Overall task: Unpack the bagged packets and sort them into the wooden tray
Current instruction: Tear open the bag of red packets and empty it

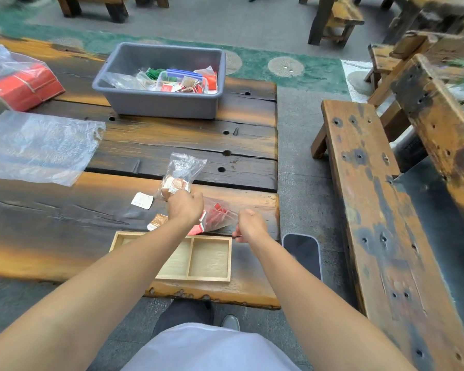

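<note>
Packets of red were seen inside a clear bag [217, 214] stretched between both hands: left hand [184, 207] closed on its far end, right hand [249, 226] pinching its near corner, just beyond the wooden tray [209, 259].

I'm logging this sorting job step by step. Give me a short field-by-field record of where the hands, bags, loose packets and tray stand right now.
left hand: closed on a small clear bag of brown packets
right hand: pinching the edge of a clear bag of red packets
wooden tray: near table edge, visible compartments hold nothing
loose packets: a white one and a brown one on the table beyond the tray
grey bin: far side, holds mixed packets
phone: right of the tray
</note>
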Demonstrator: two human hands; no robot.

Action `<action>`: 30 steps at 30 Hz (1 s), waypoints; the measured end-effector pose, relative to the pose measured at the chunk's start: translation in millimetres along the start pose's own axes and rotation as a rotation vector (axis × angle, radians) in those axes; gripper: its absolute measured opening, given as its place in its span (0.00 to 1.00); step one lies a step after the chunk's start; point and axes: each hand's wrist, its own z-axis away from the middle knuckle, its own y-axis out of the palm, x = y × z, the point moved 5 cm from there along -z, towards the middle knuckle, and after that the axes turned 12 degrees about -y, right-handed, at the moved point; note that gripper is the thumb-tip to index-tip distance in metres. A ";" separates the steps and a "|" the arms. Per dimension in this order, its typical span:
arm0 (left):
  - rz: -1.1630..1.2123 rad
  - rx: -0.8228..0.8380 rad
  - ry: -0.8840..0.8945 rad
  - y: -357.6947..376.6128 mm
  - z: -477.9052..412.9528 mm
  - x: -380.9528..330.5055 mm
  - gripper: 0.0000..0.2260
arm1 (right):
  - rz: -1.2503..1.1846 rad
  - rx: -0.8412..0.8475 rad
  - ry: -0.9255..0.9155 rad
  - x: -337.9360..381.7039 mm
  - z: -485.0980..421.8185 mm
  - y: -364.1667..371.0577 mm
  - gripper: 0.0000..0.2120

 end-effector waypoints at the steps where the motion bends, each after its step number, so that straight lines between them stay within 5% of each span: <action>1: 0.174 0.043 -0.104 1.8 0.8 2.5 0.18 | 0.006 -0.029 -0.007 1.3 -0.4 -1.0 0.12; 6: 0.751 0.239 -0.370 14.9 15.5 1.2 0.09 | -0.284 -0.109 0.104 -3.7 0.6 7.8 0.11; 14: 0.312 0.249 0.259 -5.7 16.1 -25.8 0.10 | -0.357 0.049 0.032 -5.9 1.0 -6.3 0.10; 19: 0.365 0.441 0.299 -10.3 23.3 -41.9 0.05 | -0.019 0.203 -0.121 -2.5 2.2 -10.4 0.25; 23: 0.532 0.842 0.048 -7.4 40.1 -50.9 0.07 | 0.067 0.378 -0.286 -0.4 4.0 2.5 0.42; 26: 0.662 1.067 -0.191 -6.3 49.4 -45.7 0.06 | -0.019 0.568 -0.237 -5.7 10.4 19.8 0.31; 30: 0.818 1.000 -0.371 5.7 36.6 -17.3 0.06 | -0.205 0.551 -0.084 -23.5 26.7 28.9 0.17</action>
